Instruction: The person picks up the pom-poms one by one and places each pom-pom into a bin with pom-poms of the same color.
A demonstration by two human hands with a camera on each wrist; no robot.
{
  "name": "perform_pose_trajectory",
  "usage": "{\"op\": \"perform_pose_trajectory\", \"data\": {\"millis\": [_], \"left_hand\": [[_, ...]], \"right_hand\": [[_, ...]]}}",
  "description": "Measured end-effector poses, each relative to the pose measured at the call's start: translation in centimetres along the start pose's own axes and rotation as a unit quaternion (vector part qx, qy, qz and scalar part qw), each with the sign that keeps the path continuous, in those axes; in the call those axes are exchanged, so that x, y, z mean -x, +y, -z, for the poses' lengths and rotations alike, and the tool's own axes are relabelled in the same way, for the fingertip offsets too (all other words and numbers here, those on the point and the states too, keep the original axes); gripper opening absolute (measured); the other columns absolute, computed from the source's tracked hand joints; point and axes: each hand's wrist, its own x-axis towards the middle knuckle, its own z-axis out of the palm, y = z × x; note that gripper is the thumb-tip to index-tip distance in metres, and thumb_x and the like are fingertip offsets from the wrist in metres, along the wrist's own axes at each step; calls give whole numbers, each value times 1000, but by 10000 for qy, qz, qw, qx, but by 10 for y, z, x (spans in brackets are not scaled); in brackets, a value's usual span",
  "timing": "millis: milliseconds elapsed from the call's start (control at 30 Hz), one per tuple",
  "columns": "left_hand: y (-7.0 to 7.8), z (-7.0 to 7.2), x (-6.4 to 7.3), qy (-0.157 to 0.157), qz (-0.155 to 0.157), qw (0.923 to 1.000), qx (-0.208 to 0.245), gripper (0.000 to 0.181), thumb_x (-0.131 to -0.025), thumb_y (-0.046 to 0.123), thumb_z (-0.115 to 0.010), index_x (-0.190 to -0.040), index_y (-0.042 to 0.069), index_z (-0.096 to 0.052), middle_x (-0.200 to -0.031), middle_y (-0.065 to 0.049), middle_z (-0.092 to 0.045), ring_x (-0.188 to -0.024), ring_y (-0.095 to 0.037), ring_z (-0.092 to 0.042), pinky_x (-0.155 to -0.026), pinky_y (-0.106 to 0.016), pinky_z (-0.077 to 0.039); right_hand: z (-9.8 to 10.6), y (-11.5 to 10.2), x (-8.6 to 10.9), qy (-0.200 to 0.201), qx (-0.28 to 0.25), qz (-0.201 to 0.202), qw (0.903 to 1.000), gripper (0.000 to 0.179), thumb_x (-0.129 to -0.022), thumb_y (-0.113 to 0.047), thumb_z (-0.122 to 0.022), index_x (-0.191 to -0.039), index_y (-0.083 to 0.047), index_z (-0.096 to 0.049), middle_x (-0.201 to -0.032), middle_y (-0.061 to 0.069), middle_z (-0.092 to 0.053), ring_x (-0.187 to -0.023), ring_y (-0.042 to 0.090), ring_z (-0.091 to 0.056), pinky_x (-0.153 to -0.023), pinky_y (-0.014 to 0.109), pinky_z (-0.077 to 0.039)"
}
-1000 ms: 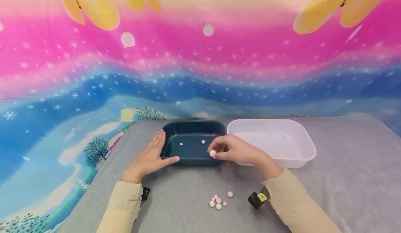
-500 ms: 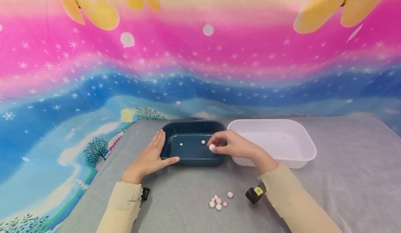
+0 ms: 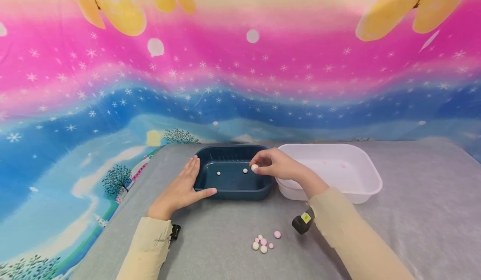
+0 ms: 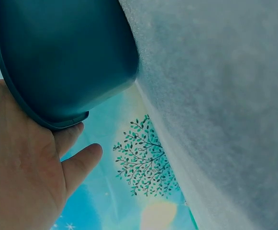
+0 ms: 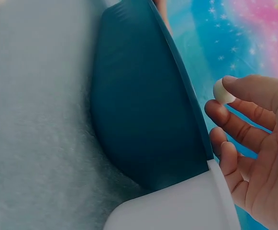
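My right hand (image 3: 276, 164) pinches a small white ball (image 5: 223, 91) between thumb and fingertips, above the right end of the dark teal basin (image 3: 233, 194). Two white balls lie on the floor of that basin, a smaller one (image 3: 218, 173) to the left and a larger one (image 3: 245, 171) nearer my right hand. With fingers straight, my left hand (image 3: 178, 190) rests along the basin's left rim, its thumb on the front rim. In the left wrist view the palm (image 4: 24, 158) lies against the basin's outer wall (image 4: 67, 57).
A white basin (image 3: 360, 196) stands right beside the teal one, with small pink balls (image 3: 343, 165) inside. Several pink and white balls (image 3: 264, 242) lie grouped on the grey cloth (image 3: 210, 246) in front. A colourful printed curtain (image 3: 240, 83) hangs behind.
My right hand has moved farther back and slightly up over the teal basin, still pinching the white ball. The left hand has stayed on the rim.
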Motion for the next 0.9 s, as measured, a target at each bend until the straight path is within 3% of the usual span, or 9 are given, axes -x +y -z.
{"op": "perform_pose_trajectory", "data": {"millis": [700, 900], "left_hand": [[0, 1, -1, 12, -80, 10000, 16, 117, -84, 72, -60, -160, 4, -3, -169, -12, 2, -156, -31, 1, -123, -58, -16], [0, 1, -1, 18, -90, 10000, -13, 117, -83, 74, -59, -160, 5, -4, -169, -11, 1, -157, -31, 0, -123, -57, -18]], "right_hand": [[9, 10, -24, 73, 167, -229, 9996, 25, -96, -14, -66, -116, -1, -69, -106, 12, -69, -98, 22, -62, -90, 39, -54], [11, 13, -27, 222, 389, -227, 9987, 28, -95, -12, -65, -119, 2, -67, -97, 11, -68, -85, 19, -59, -79, 34, -52]]}}
